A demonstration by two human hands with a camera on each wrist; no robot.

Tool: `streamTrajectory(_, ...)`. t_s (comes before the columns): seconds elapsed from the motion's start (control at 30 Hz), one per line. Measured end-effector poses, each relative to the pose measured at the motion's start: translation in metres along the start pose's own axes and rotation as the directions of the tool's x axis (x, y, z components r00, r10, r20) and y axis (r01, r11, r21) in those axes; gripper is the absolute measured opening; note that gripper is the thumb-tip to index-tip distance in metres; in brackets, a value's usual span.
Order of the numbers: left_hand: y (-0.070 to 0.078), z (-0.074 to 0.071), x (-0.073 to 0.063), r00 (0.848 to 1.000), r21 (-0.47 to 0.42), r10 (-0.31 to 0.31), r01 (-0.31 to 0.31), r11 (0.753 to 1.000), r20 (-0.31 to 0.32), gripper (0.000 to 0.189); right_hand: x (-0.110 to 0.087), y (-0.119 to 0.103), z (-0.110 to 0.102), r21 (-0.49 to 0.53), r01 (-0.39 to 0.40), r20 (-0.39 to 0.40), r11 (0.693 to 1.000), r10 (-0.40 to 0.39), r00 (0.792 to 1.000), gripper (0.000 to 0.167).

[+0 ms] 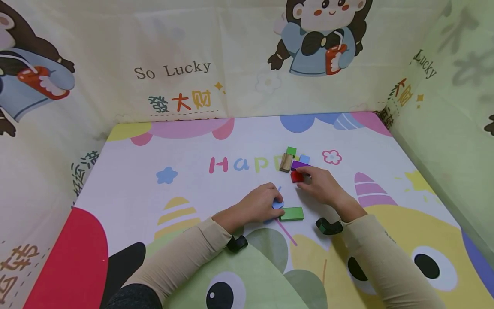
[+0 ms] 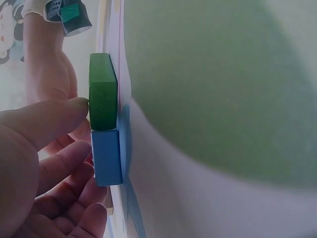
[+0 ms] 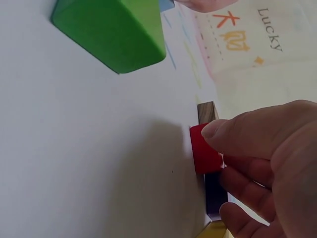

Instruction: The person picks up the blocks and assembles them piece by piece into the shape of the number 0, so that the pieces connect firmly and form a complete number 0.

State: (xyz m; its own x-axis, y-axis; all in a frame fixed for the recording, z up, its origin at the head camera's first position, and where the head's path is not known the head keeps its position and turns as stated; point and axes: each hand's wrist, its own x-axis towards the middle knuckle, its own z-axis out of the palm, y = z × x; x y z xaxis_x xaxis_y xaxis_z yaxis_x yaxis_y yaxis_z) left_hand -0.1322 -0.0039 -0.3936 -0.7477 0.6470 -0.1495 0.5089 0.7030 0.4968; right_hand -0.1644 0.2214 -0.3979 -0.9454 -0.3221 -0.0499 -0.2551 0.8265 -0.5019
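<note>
My left hand (image 1: 256, 205) has its fingers bent around a blue block (image 2: 107, 158) at the left end of a long green block (image 1: 292, 213). In the left wrist view the two blocks meet end to end, and the thumb tip is right at the green one. My right hand (image 1: 326, 189) pinches a red block (image 1: 296, 177) between thumb and fingers. This red block lies against a purple block (image 1: 299, 165), at the near side of a small cluster. The fingers partly cover the red and purple blocks.
Beyond the right hand, a wood-grain block (image 1: 286, 163), a small green block (image 1: 291, 151) and a light blue block (image 1: 304, 159) sit close together. The tabletop (image 1: 247, 141) bears cartoon prints. Printed cloth (image 1: 239, 56) hangs behind it and at both sides.
</note>
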Motion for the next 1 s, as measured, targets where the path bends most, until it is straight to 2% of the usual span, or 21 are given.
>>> streamTrajectory(0.57, -0.0002, 0.0005, -0.0002, 1.0, 0.001, -0.005, 0.005, 1.0, -0.004, 0.033, 0.002, 0.0015, -0.0015, 0.0, -0.017, 0.018, 1.0, 0.017, 1.0, 0.047)
streamTrajectory(1.0, 0.0002, 0.0007, -0.0007, 1.0, 0.009, 0.0, 0.0, 1.0, -0.012, 0.032, 0.0044, -0.0017, -0.0003, 0.038, -0.08, 0.035, 0.996, 0.079, 0.996, 0.046)
